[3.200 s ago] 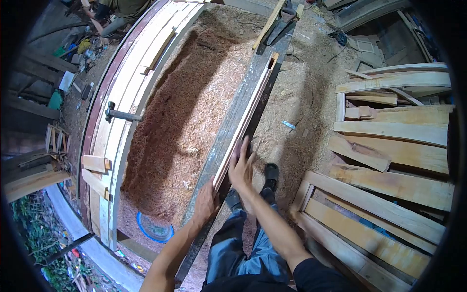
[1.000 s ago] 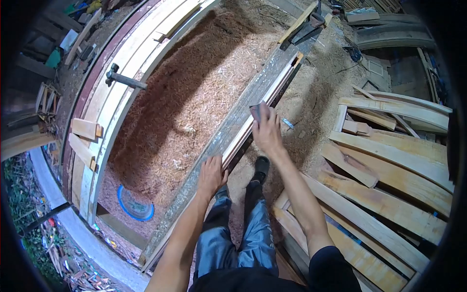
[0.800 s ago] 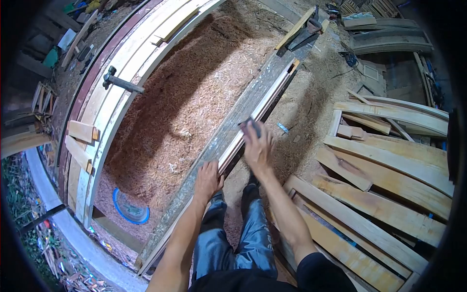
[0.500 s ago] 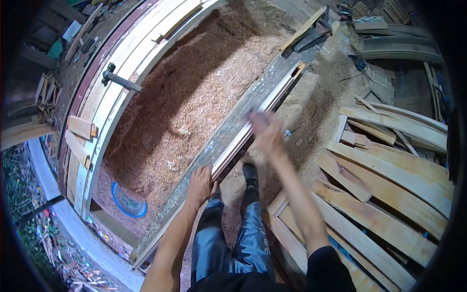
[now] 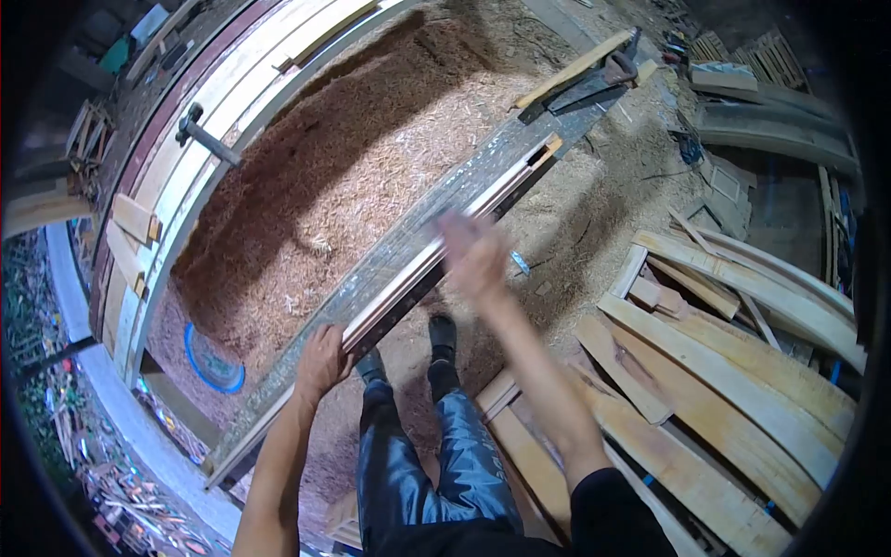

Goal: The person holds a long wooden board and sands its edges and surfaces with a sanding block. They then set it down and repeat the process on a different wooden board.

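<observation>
A long, narrow wooden rail [image 5: 394, 295] lies along the edge of a weathered plank bench [image 5: 422, 221], its dark side facing my legs. At its near end my left hand [image 5: 321, 360] is closed over the rail, fingers on top. My right hand [image 5: 478, 269], smeared by motion, grips a reddish-brown block [image 5: 453, 232] against or just over the rail's middle. The block's exact kind is lost in the blur. A handsaw [image 5: 599, 85] and a pale wood strip [image 5: 571, 70] lie on the bench's far end.
Left of the bench is a big heap of wood shavings [image 5: 371, 158]. Beyond it, a hammer [image 5: 206, 137] and wood offcuts [image 5: 133, 218] rest on a curved timber frame [image 5: 213, 190]. Several curved boards [image 5: 715, 362] are stacked to my right. My feet stand close by the bench.
The whole scene has shifted left in view as my head turned. My left hand keeps its hold on the rail's end, and my right hand stays around mid-rail with the block, still blurred.
</observation>
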{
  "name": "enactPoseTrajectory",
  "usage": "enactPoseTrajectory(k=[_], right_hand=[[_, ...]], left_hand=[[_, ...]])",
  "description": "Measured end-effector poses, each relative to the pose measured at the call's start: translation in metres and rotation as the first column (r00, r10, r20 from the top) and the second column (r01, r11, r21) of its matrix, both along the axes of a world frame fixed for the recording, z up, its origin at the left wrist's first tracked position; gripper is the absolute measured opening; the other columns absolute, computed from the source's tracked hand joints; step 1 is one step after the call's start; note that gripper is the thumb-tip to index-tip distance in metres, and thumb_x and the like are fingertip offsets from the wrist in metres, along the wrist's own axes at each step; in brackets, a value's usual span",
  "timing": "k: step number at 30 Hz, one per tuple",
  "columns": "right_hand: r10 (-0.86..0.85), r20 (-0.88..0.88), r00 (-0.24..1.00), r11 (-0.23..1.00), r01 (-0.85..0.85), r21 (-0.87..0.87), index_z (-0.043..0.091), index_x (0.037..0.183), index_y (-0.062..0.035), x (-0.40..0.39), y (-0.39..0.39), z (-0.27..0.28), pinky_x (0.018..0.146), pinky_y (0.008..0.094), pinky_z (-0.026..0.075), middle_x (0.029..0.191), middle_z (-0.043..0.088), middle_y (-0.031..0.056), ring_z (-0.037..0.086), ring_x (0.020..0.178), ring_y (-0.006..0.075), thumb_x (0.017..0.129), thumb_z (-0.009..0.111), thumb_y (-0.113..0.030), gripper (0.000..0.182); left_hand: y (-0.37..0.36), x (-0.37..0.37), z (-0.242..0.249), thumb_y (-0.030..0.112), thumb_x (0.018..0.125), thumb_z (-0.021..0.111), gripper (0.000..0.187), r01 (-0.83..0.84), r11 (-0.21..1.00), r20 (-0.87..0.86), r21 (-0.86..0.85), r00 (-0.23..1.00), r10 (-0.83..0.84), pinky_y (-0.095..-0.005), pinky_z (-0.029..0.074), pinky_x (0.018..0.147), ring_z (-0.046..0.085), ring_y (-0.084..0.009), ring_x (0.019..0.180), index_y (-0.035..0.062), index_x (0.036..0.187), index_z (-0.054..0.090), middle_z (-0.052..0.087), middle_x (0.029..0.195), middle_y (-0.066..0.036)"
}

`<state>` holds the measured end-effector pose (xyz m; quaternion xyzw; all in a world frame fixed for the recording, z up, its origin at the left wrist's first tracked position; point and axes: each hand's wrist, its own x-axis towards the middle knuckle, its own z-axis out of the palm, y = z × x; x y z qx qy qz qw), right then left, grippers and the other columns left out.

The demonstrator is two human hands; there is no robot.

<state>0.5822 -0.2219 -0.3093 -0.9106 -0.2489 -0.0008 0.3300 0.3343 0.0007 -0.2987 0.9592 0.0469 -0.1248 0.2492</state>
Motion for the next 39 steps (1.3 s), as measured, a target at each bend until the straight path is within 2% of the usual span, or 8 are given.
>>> enactPoseTrajectory(k=[4,7,11,15,23,30,34,39], right_hand=[[-0.106,0.31,0.945,0.974,0.162,-0.16,0.061,0.126,-0.0121,0.103,-0.048,0.002,0.084,0.0409,0.045,0.106,0.05,0.0135,0.049,0.1,0.0262,0.093,0.06,-0.021,0.034],[-0.245,0.124,0.962,0.965,0.229,0.128,0.061,0.126,-0.0168,0.045,-0.014,-0.017,0.083,0.0422,0.043,0.105,0.051,0.0127,0.048,0.098,0.025,0.093,0.06,-0.024,0.034],[0.063,0.059,0.996,0.996,-0.06,-0.062,0.056,0.135,-0.0256,-0.129,0.047,-0.01,0.088,0.0413,0.037,0.116,0.05,0.0139,0.044,0.103,0.0265,0.092,0.061,-0.029,0.043],[0.175,0.11,0.978,0.983,-0.167,-0.072,0.057,0.132,-0.0248,-0.101,0.039,0.011,0.082,0.0446,0.04,0.103,0.051,0.0149,0.047,0.098,0.0268,0.091,0.064,-0.026,0.041],[-0.109,0.276,0.955,0.978,0.153,-0.144,0.063,0.123,-0.0104,-0.076,0.032,-0.004,0.087,0.0507,0.038,0.106,0.05,0.0154,0.048,0.102,0.0341,0.088,0.065,-0.03,0.04],[0.337,0.107,0.936,0.931,-0.348,0.114,0.057,0.126,-0.0207,-0.34,0.15,0.005,0.085,0.0418,0.036,0.11,0.059,0.0115,0.051,0.096,0.0285,0.088,0.062,-0.02,0.038],[0.426,0.144,0.893,0.904,-0.427,-0.028,0.056,0.128,-0.0207,-0.312,0.136,0.0,0.083,0.0448,0.04,0.107,0.063,0.0116,0.055,0.091,0.0317,0.082,0.064,-0.013,0.047],[0.075,0.337,0.939,0.961,0.022,-0.276,0.063,0.118,-0.0171,-0.212,0.095,-0.006,0.079,0.0534,0.041,0.104,0.054,0.0169,0.054,0.094,0.0362,0.085,0.068,-0.032,0.037]], left_hand=[[0.0,0.002,0.001,0.015,0.072,0.073,0.052,-0.003,1.0,0.036,-0.009,0.999,0.003,-0.0416,0.045,0.091,0.055,-0.0342,0.105,-0.0001,0.117,0.053,0.059,0.107,-0.018],[0.001,0.0,0.001,0.018,0.072,0.073,0.052,0.005,0.999,0.021,0.038,1.0,-0.005,-0.0405,0.045,0.09,0.056,-0.0333,0.103,-0.0002,0.117,0.053,0.06,0.106,-0.017],[0.0,-0.001,0.0,0.023,0.077,0.071,0.049,0.022,0.997,0.02,0.074,1.0,-0.024,-0.0391,0.045,0.089,0.057,-0.0309,0.102,0.0004,0.117,0.053,0.06,0.106,-0.016],[-0.003,-0.004,-0.002,0.025,0.084,0.069,0.046,0.023,0.996,0.268,0.088,0.962,-0.046,-0.038,0.047,0.085,0.058,-0.0296,0.098,0.0021,0.12,0.053,0.06,0.109,-0.014],[-0.002,-0.085,0.001,0.005,0.077,0.071,0.031,-0.247,0.966,0.468,-0.081,0.846,0.256,-0.0393,0.049,0.084,0.06,-0.0295,0.099,0.0079,0.107,0.066,0.063,0.105,-0.01],[0.048,-0.232,0.015,-0.007,0.072,0.064,0.035,-0.463,0.882,0.398,-0.09,0.795,0.458,-0.0406,0.049,0.087,0.06,-0.0334,0.1,0.0016,0.105,0.065,0.063,0.106,-0.013],[0.082,-0.322,0.02,-0.005,0.074,0.065,0.03,-0.539,0.842,0.361,-0.026,0.78,0.511,-0.0405,0.05,0.086,0.06,-0.0329,0.1,0.0011,0.103,0.066,0.064,0.103,-0.014],[0.117,-0.413,0.026,-0.001,0.077,0.068,0.023,-0.64,0.768,0.406,0.022,0.708,0.578,-0.04,0.05,0.085,0.061,-0.0328,0.1,0.0004,0.101,0.067,0.065,0.103,-0.014]])
